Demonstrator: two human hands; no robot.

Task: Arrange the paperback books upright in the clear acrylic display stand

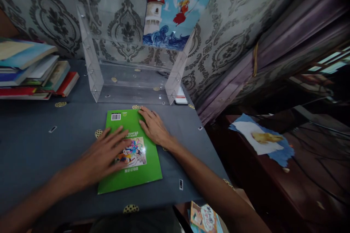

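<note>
A green book [150, 162] lies on the grey patterned tablecloth [79, 123], with a barcode at its far left corner and a colourful picture in its middle. Over the book's left side is my left hand [109, 151], fingers spread, a little blurred; whether it touches the cover I cannot tell. My right hand [154, 125] rests along the book's far right edge with fingers stretched out. Neither hand grips anything. Behind the book stands a clear plastic rack [131, 94] with upright side panels.
A stack of books [30, 72] sits at the left. Behind the rack, a poster [175, 11] hangs on the wallpaper. Right of the table are a purple curtain [232, 69] and a blue cloth [281, 153] on a dark red surface. Another book [205, 218] shows below the table edge.
</note>
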